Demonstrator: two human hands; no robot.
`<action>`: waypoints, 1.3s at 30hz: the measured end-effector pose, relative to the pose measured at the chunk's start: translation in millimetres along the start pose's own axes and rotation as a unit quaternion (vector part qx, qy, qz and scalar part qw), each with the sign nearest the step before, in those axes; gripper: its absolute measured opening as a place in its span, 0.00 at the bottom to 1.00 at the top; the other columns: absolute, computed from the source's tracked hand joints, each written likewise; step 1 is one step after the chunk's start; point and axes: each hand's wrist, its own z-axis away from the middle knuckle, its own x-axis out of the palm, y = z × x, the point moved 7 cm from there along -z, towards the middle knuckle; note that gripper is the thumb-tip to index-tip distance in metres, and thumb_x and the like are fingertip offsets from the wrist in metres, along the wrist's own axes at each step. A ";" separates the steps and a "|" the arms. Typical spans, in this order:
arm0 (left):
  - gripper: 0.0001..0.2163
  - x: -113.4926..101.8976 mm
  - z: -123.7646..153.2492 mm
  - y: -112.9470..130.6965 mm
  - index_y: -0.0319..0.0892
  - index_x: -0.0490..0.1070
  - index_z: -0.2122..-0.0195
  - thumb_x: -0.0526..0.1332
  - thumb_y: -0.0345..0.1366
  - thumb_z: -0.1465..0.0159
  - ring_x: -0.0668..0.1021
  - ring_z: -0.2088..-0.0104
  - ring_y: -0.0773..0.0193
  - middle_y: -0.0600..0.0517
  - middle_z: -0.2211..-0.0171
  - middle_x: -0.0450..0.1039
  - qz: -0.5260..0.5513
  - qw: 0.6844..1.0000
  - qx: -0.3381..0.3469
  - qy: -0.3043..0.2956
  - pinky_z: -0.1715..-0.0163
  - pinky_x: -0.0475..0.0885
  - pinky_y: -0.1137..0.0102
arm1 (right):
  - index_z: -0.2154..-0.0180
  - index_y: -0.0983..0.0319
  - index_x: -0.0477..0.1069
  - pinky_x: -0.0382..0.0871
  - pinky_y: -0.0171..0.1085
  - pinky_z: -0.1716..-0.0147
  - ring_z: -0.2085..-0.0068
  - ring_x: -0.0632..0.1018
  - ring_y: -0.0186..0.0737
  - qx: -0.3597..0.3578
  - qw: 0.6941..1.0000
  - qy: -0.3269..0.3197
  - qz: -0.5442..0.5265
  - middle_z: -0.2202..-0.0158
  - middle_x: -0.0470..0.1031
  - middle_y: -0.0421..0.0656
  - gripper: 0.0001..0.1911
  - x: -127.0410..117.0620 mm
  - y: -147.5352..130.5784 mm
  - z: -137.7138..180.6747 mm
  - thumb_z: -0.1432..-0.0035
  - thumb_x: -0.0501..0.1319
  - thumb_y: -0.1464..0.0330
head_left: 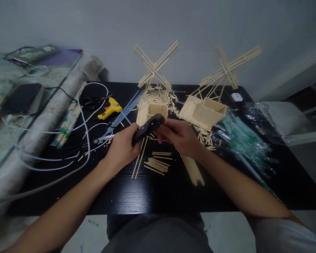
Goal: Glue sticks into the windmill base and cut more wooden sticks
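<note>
My left hand (123, 147) is wrapped round a black hand tool (149, 128) with a thick curved body; its exact kind does not show clearly. Close to the tool's far end, my right hand (181, 136) has its fingers pinched together, and whatever they hold is hidden. Behind the hands stands a windmill model of thin wooden sticks (158, 109), its crossed blades (154, 69) rising at the back. Below the hands lie short cut sticks (158, 165), two long sticks (140, 160) and a bundle of long sticks (192, 169).
A second windmill model (204, 110) stands to the right. Further left lie a yellow glue gun (110, 109), blue rulers (126, 111), white cables (87, 140) and wrapped sticks (68, 123). Plastic packaging (246, 138) covers the right side of the black table (147, 202).
</note>
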 end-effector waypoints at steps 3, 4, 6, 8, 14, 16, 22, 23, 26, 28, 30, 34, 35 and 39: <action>0.03 2.0 0.5 -2.1 0.44 0.63 0.68 0.58 0.32 0.38 0.66 0.77 0.68 0.57 0.76 0.65 0.021 1.000 -0.006 -0.011 0.74 0.59 0.71 | 0.66 0.63 0.77 0.63 0.30 0.75 0.73 0.72 0.30 0.003 1.000 0.006 0.007 0.75 0.74 0.38 0.16 -1.2 2.2 -0.4 0.31 0.63 0.58; 0.03 3.7 0.3 -3.3 0.44 0.64 0.68 0.58 0.32 0.38 0.66 0.77 0.68 0.58 0.77 0.65 0.033 0.999 -0.011 -0.020 0.74 0.59 0.71 | 0.65 0.63 0.77 0.63 0.30 0.74 0.73 0.73 0.30 0.002 1.000 0.007 0.010 0.75 0.75 0.38 0.15 -1.4 2.5 -0.6 0.32 0.63 0.58; 0.04 7.3 -0.7 -7.2 0.43 0.66 0.69 0.59 0.34 0.36 0.65 0.77 0.68 0.58 0.77 0.64 0.067 0.997 -0.030 -0.036 0.74 0.59 0.71 | 0.64 0.63 0.78 0.65 0.29 0.73 0.72 0.74 0.29 -0.001 1.000 0.009 0.014 0.74 0.76 0.38 0.14 -1.7 2.1 -0.8 0.31 0.63 0.60; 0.07 11.4 -2.3 -14.9 0.43 0.67 0.70 0.60 0.38 0.36 0.65 0.77 0.69 0.58 0.78 0.63 0.129 0.987 -0.079 -0.048 0.74 0.60 0.71 | 0.64 0.64 0.78 0.65 0.29 0.72 0.73 0.73 0.28 -0.002 1.000 0.009 0.012 0.74 0.76 0.38 0.13 -1.6 0.9 -0.8 0.31 0.63 0.61; 0.14 37.5 1.7 -26.3 0.41 0.64 0.76 0.68 0.40 0.41 0.64 0.82 0.71 0.57 0.82 0.60 0.506 0.802 -0.288 -0.132 0.81 0.59 0.73 | 0.62 0.64 0.78 0.59 0.29 0.78 0.78 0.66 0.25 -0.002 0.999 -0.002 -0.035 0.74 0.76 0.37 0.12 1.2 -1.8 -0.8 0.32 0.64 0.62; 0.12 40.4 3.2 -23.6 0.40 0.67 0.76 0.67 0.38 0.41 0.67 0.82 0.70 0.56 0.81 0.62 0.566 0.745 -0.323 -0.144 0.81 0.63 0.73 | 0.57 0.63 0.78 0.58 0.29 0.79 0.78 0.65 0.25 -0.002 0.999 -0.011 -0.053 0.74 0.76 0.37 0.11 2.5 -0.2 -0.9 0.32 0.64 0.62; 0.06 50.9 11.4 -20.8 0.36 0.74 0.72 0.64 0.34 0.40 0.74 0.78 0.67 0.51 0.78 0.69 0.644 0.612 -0.419 -0.187 0.73 0.77 0.71 | 0.45 0.60 0.74 0.61 0.29 0.78 0.78 0.67 0.25 -0.006 0.999 -0.022 -0.037 0.71 0.77 0.37 0.16 1.7 3.3 -1.3 0.30 0.62 0.61; 0.06 52.0 12.6 -22.1 0.36 0.75 0.71 0.64 0.33 0.40 0.75 0.78 0.66 0.50 0.77 0.71 0.647 0.601 -0.432 -0.184 0.72 0.78 0.70 | 0.46 0.60 0.75 0.62 0.29 0.78 0.78 0.68 0.25 -0.001 0.999 -0.020 -0.033 0.71 0.77 0.37 0.16 1.3 3.8 -1.3 0.30 0.62 0.61; 0.06 53.7 14.8 -25.0 0.36 0.77 0.68 0.63 0.33 0.38 0.79 0.75 0.64 0.48 0.74 0.75 0.648 0.590 -0.447 -0.180 0.70 0.80 0.69 | 0.47 0.61 0.74 0.64 0.29 0.78 0.78 0.70 0.26 0.023 0.999 -0.011 -0.029 0.71 0.78 0.37 0.15 -0.1 5.3 -1.1 0.30 0.62 0.61; 0.07 54.2 15.1 -24.8 0.36 0.77 0.66 0.63 0.34 0.38 0.80 0.74 0.63 0.47 0.72 0.76 0.651 0.590 -0.441 -0.184 0.68 0.80 0.68 | 0.48 0.61 0.73 0.64 0.29 0.79 0.78 0.71 0.26 0.030 0.999 -0.006 -0.032 0.71 0.78 0.37 0.15 -0.5 5.6 -1.1 0.31 0.62 0.60; 0.08 54.0 14.2 -23.7 0.36 0.77 0.66 0.63 0.36 0.37 0.80 0.74 0.63 0.47 0.72 0.76 0.653 0.596 -0.426 -0.191 0.68 0.80 0.68 | 0.49 0.61 0.71 0.65 0.28 0.79 0.78 0.72 0.27 0.031 0.999 -0.002 -0.041 0.71 0.79 0.37 0.15 -0.9 6.0 -1.5 0.32 0.63 0.59; 0.11 50.1 8.5 -20.9 0.37 0.74 0.70 0.65 0.41 0.37 0.72 0.81 0.69 0.52 0.79 0.69 0.666 0.616 -0.377 -0.189 0.79 0.71 0.75 | 0.53 0.60 0.67 0.72 0.30 0.75 0.75 0.77 0.31 0.045 0.997 0.022 -0.067 0.70 0.81 0.39 0.15 -4.3 11.4 -2.4 0.33 0.64 0.58; 0.12 48.5 6.9 -20.1 0.38 0.71 0.72 0.66 0.41 0.38 0.68 0.83 0.72 0.54 0.81 0.65 0.669 0.621 -0.364 -0.186 0.82 0.68 0.76 | 0.54 0.60 0.66 0.74 0.31 0.74 0.74 0.79 0.32 0.049 0.996 0.029 -0.076 0.70 0.81 0.39 0.15 -5.3 13.2 -2.7 0.34 0.65 0.58; 0.16 42.4 4.9 -18.6 0.39 0.65 0.78 0.68 0.39 0.39 0.57 0.87 0.77 0.60 0.85 0.54 0.648 0.664 -0.331 -0.172 0.87 0.55 0.79 | 0.58 0.57 0.60 0.77 0.32 0.72 0.72 0.82 0.34 0.065 0.990 0.056 -0.115 0.69 0.83 0.39 0.17 -9.1 20.5 -3.8 0.35 0.66 0.58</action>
